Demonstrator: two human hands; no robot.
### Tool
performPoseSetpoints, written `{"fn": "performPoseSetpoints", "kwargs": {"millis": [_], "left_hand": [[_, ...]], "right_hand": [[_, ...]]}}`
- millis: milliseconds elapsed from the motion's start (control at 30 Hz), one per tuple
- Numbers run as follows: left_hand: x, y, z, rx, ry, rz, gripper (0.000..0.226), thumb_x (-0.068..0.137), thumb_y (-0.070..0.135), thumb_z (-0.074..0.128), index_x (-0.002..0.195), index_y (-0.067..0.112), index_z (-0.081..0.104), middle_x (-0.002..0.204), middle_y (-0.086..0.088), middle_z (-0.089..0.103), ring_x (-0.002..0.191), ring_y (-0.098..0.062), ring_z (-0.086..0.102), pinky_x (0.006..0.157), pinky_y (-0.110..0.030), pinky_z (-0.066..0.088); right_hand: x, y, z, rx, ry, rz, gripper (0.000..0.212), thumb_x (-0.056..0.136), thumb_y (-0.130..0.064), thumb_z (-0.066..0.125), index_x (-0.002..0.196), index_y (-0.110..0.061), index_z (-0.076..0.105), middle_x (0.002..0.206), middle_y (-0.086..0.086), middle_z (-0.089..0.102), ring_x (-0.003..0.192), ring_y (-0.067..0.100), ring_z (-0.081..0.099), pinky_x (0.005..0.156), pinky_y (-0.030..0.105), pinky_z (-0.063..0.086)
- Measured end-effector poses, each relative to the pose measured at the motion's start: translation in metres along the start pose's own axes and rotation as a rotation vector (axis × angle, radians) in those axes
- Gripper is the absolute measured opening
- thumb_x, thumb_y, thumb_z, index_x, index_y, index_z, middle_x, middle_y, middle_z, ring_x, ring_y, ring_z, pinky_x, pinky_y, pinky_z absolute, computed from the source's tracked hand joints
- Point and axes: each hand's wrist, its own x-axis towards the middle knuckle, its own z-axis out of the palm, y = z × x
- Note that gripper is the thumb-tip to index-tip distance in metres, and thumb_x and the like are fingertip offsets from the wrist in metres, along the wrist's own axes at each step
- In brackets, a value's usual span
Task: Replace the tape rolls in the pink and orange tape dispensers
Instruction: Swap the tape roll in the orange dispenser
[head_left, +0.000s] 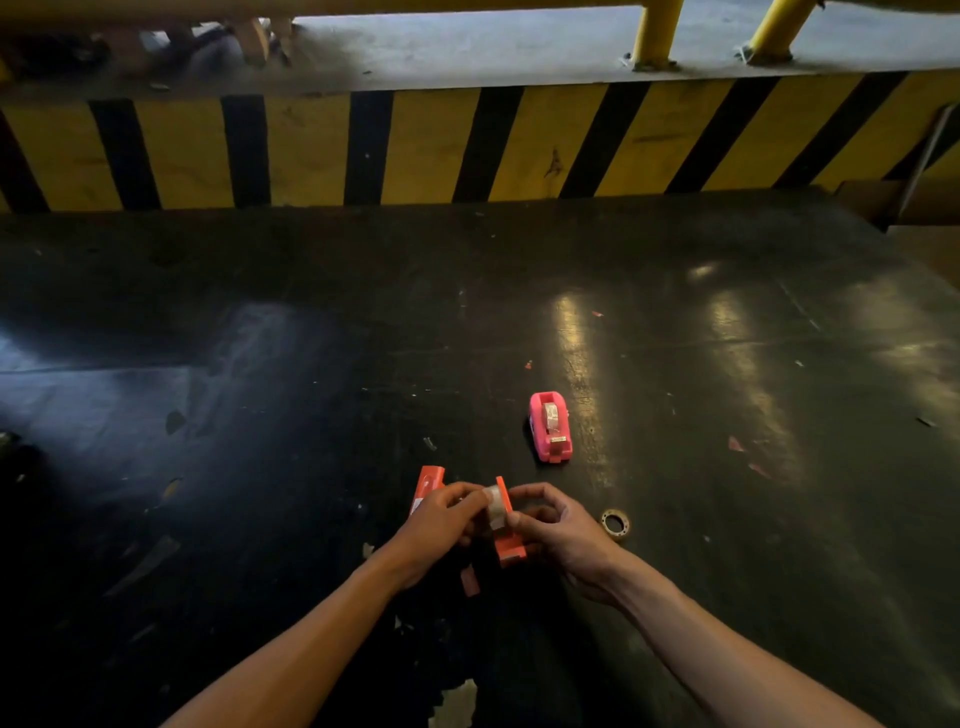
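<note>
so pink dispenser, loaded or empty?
Loaded. The pink dispenser stands untouched on the table, a clear tape roll seated in its slot.

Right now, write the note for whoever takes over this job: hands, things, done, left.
Left hand and right hand: both have a grip on the tape roll at the orange dispenser, which is open.
A separate orange piece lies behind the left hand.
Pink dispenser: on the table, holds a roll, looks finished.
A used-looking roll lies by the right hand.
Left: seat the roll, close the orange one.
</note>
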Motion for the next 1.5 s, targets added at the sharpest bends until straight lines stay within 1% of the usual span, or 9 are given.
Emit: {"fn": "performPoseSetpoints", "kwargs": {"millis": [233,300,467,600,767,1000,1133,1267,1500], "left_hand": [[-0.002,0.008,0.003,0.076,0.015,-0.018,0.030,0.099,0.046,0.049,0.114,0.025,0.064,0.107,-0.003,0.071,0.097,-0.017,0.068,0.075,-0.028,0.048],[0.001,0.009,0.003,0.099,0.116,0.016,0.032,0.100,0.045,0.049,0.122,0.024,0.059,0.110,-0.001,0.067,0.095,-0.013,0.066,0.073,-0.026,0.049],[0.015,0.001,-0.017,0.347,0.435,0.073,0.051,0.096,0.022,0.062,0.143,0.018,0.043,0.137,-0.012,0.048,0.119,-0.023,0.055,0.100,-0.041,0.050],[0.021,-0.007,-0.027,0.571,0.331,-0.012,0.060,0.098,0.022,0.057,0.152,0.026,0.031,0.150,-0.017,0.035,0.136,-0.034,0.038,0.111,-0.046,0.041],[0.025,-0.004,-0.031,0.663,0.269,-0.030,0.060,0.098,0.021,0.057,0.152,0.029,0.032,0.148,-0.020,0.037,0.133,-0.036,0.040,0.111,-0.047,0.041],[0.022,0.006,-0.034,0.369,0.257,-0.189,0.081,0.089,0.015,0.068,0.155,0.025,0.021,0.152,-0.022,0.031,0.129,-0.042,0.048,0.105,-0.056,0.046],[0.013,0.019,-0.021,0.042,0.264,-0.129,0.065,0.093,0.014,0.066,0.150,0.021,0.036,0.143,-0.015,0.044,0.120,-0.031,0.055,0.095,-0.049,0.054],[0.003,0.033,-0.008,-0.255,0.101,-0.160,0.051,0.093,0.013,0.064,0.141,0.020,0.047,0.128,-0.012,0.054,0.108,-0.029,0.061,0.076,-0.040,0.057],[0.000,0.029,0.002,-0.333,-0.028,-0.124,0.049,0.088,0.013,0.069,0.132,0.028,0.053,0.132,-0.014,0.053,0.113,-0.032,0.062,0.089,-0.047,0.058]], "right_hand": [[-0.002,0.000,0.001,0.063,0.024,0.037,0.038,0.085,-0.013,0.073,0.121,-0.013,0.060,0.119,0.022,0.066,0.109,0.038,0.066,0.094,0.057,0.053],[-0.002,0.001,-0.002,0.116,0.026,0.061,0.037,0.085,-0.011,0.072,0.121,-0.013,0.060,0.121,0.022,0.065,0.110,0.038,0.066,0.094,0.056,0.054],[-0.002,-0.004,-0.005,0.202,0.068,0.099,0.054,0.073,-0.016,0.078,0.123,-0.014,0.058,0.124,0.022,0.065,0.108,0.036,0.067,0.082,0.045,0.058],[-0.002,-0.003,-0.007,0.248,0.085,0.096,0.045,0.080,-0.012,0.075,0.123,-0.013,0.058,0.116,0.020,0.071,0.099,0.032,0.072,0.070,0.037,0.060],[-0.003,-0.004,-0.008,0.231,0.076,0.108,0.045,0.083,-0.010,0.073,0.125,-0.014,0.057,0.124,0.021,0.065,0.109,0.034,0.067,0.076,0.040,0.059],[-0.002,-0.006,-0.007,0.269,0.059,0.101,0.043,0.084,-0.008,0.072,0.125,-0.014,0.057,0.121,0.021,0.068,0.108,0.035,0.068,0.079,0.042,0.059],[0.001,-0.003,-0.005,0.267,0.054,0.100,0.046,0.083,-0.009,0.074,0.125,-0.014,0.057,0.121,0.021,0.068,0.107,0.035,0.068,0.085,0.046,0.058],[0.004,0.001,-0.005,0.296,0.029,0.081,0.051,0.082,-0.011,0.076,0.128,-0.013,0.055,0.121,0.023,0.068,0.108,0.036,0.068,0.087,0.047,0.057],[0.003,0.001,-0.007,0.300,0.005,0.067,0.057,0.079,-0.015,0.080,0.129,-0.015,0.053,0.117,0.021,0.071,0.108,0.038,0.068,0.086,0.047,0.057]]}}
